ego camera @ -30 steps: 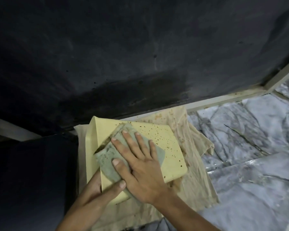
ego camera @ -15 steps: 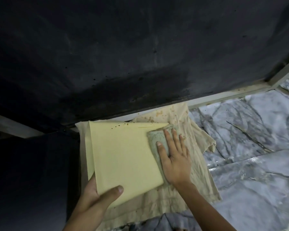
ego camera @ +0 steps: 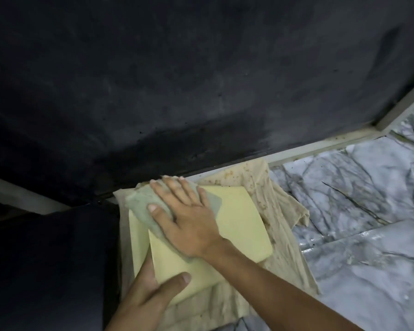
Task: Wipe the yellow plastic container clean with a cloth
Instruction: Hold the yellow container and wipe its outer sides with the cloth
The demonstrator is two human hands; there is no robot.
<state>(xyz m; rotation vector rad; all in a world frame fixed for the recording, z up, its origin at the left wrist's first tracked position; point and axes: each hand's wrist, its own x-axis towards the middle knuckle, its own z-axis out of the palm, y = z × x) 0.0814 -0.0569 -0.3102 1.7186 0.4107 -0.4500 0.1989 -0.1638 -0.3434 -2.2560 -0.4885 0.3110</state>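
Pressing the grey-green cloth (ego camera: pixel 153 206) flat-palmed on the far-left corner, the right hand (ego camera: pixel 187 216) wiped the yellow plastic container (ego camera: pixel 239 223), which lay on a stained beige rag (ego camera: pixel 282 211). The left hand (ego camera: pixel 151 290) gripped its near edge. Its visible top looked spotless; likely little remained.

One yellow container (ego camera: pixel 244 225), two cloths (one green (ego camera: pixel 141 206), one beige (ego camera: pixel 280 211)), two hands (left (ego camera: pixel 148 292), right (ego camera: pixel 189 225))

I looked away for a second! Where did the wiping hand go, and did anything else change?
The right hand slid the green cloth from the yellow container's right edge across to its far left corner. The brown specks seen a second ago are gone from the top. The left hand still grips the near corner, and the beige rag stays underneath.
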